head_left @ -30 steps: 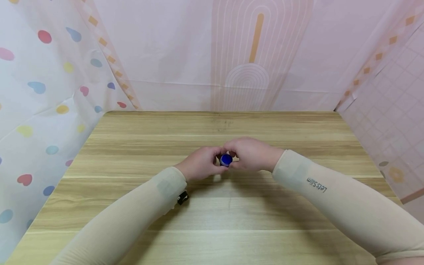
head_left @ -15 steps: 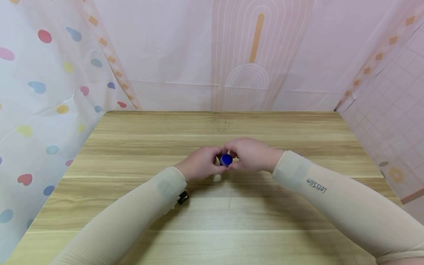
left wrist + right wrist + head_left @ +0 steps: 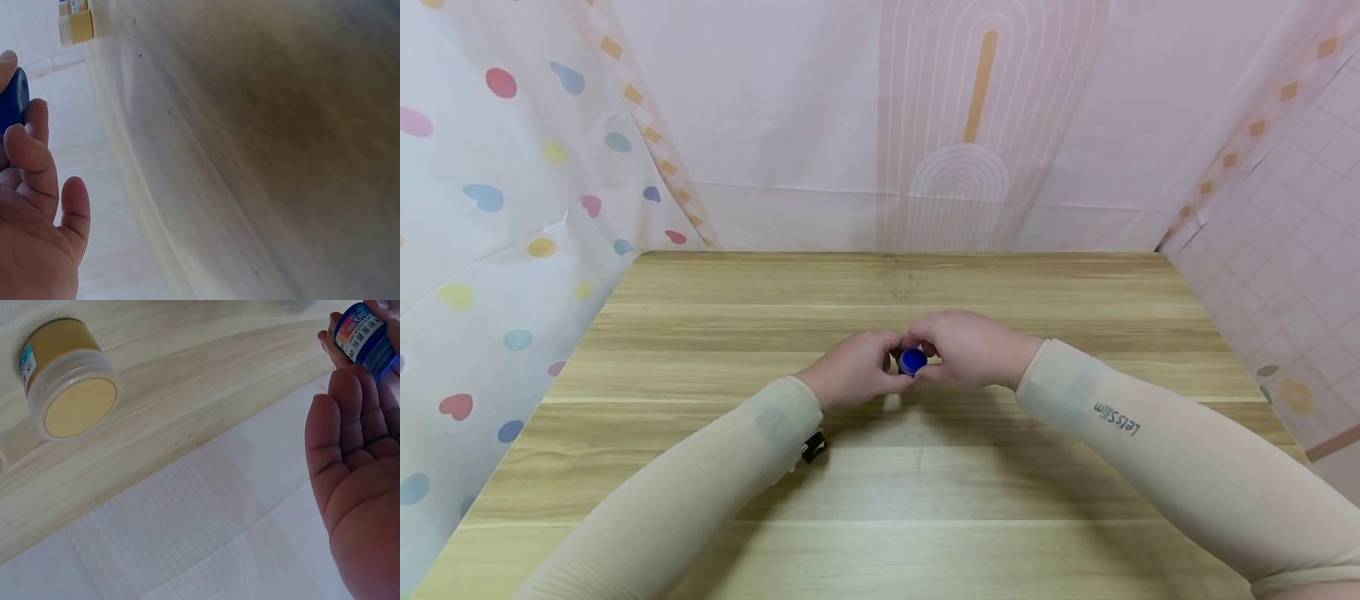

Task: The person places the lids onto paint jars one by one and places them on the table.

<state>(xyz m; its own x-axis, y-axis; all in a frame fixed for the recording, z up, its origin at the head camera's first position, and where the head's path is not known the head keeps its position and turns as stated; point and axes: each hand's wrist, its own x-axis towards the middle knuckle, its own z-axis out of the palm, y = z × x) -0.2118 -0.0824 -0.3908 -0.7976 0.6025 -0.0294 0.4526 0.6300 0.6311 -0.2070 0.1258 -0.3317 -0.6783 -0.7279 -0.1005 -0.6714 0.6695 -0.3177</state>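
A small jar with blue contents [image 3: 912,362] is held between both hands above the table in the head view. My left hand [image 3: 853,368] grips it from the left, thumb on the near side and fingers on the far side. From the right, my right hand [image 3: 973,348] pinches its rim between thumb and fingers. In the right wrist view the blue jar [image 3: 361,334] lies tilted, its printed label showing. Only part of the blue jar [image 3: 11,106] appears in the left wrist view. Both hands hide most of its sides.
A yellow paint jar with a clear lid [image 3: 80,407] stands on the wooden table [image 3: 910,492]. The edge of another jar [image 3: 2,459] is cut off beside it. Under the left sleeve sits a small black object [image 3: 813,447]. A patterned cloth [image 3: 790,125] hangs behind.
The right thumb and fingers have shifted slightly around the jar's rim. The left hand and the jar have stayed in place.
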